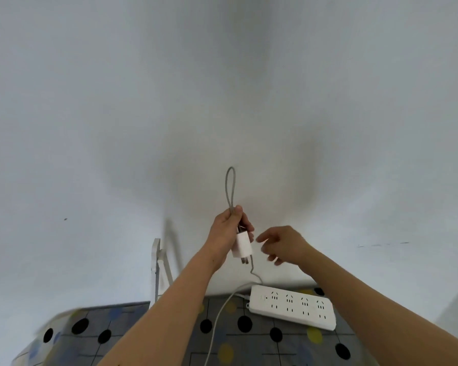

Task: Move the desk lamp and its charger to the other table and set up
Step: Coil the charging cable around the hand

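My left hand (229,228) is raised in front of the wall and grips a white charger (241,246) with its prongs pointing down. A grey braided cable (230,184) loops up above the fingers, and another stretch hangs down below the charger. My right hand (282,244) hovers just right of the charger with fingers loosely spread, holding nothing. The white desk lamp (156,262) stands at the back of the table, left of my left forearm, partly hidden by it.
A white power strip (291,306) with several sockets lies on the table at the right, its white cord (217,320) trailing toward me. The table carries a grey cloth (249,344) with black, yellow and blue dots. A plain white wall stands behind.
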Tool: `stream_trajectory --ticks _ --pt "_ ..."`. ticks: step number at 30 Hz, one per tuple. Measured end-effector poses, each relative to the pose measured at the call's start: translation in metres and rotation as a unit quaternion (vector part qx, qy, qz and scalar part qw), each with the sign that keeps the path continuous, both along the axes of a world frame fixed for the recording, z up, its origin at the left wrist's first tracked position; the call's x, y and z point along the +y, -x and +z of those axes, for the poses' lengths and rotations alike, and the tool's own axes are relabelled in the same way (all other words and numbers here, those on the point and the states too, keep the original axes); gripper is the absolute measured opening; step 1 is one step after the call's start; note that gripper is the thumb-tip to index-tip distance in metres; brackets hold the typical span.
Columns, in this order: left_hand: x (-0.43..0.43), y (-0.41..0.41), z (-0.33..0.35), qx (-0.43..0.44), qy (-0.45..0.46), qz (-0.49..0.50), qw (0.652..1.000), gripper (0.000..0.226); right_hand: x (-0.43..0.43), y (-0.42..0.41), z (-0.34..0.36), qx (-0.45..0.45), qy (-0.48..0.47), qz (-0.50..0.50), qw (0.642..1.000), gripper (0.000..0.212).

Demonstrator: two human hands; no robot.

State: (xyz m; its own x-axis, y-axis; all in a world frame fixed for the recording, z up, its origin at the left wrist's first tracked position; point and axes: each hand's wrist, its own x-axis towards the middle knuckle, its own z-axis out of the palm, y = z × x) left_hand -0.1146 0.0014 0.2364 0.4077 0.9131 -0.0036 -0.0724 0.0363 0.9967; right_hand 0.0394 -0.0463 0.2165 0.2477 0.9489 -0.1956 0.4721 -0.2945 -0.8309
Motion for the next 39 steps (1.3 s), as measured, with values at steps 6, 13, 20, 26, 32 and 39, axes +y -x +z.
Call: stream_trajectory --ticks 6,13,20,26,32,39 --pt "-0.003 -0.004 0.013 -0.027 0.0 -0.011 1.0 0.037 0.0 0.019 -0.03 -0.027 0.034 0.08 0.996 0.018" --pt "-0.005 0.008 0.007 -0.006 -0.014 -0.002 1.0 0.037 -0.004 0.012 -0.047 -0.061 0.026 0.069 0.995 0.011" --pt "-0.008 0.02 0.001 0.061 -0.04 0.021 0.997 0.035 -0.008 -0.013 -0.052 -0.207 -0.006 -0.027 0.978 0.017" --pt "-0.015 0.02 -0.007 0.095 -0.059 0.013 0.994 0.027 -0.009 -0.026 -0.04 -0.206 -0.066 -0.093 0.972 0.026" --pt "-0.019 0.018 -0.016 0.126 -0.096 0.019 0.987 0.032 -0.004 -0.013 -0.007 -0.158 -0.158 -0.111 0.968 0.027" --pt "-0.026 0.018 -0.024 0.095 -0.105 0.025 0.99 0.064 -0.001 0.007 0.047 -0.078 -0.237 -0.12 0.961 0.019"
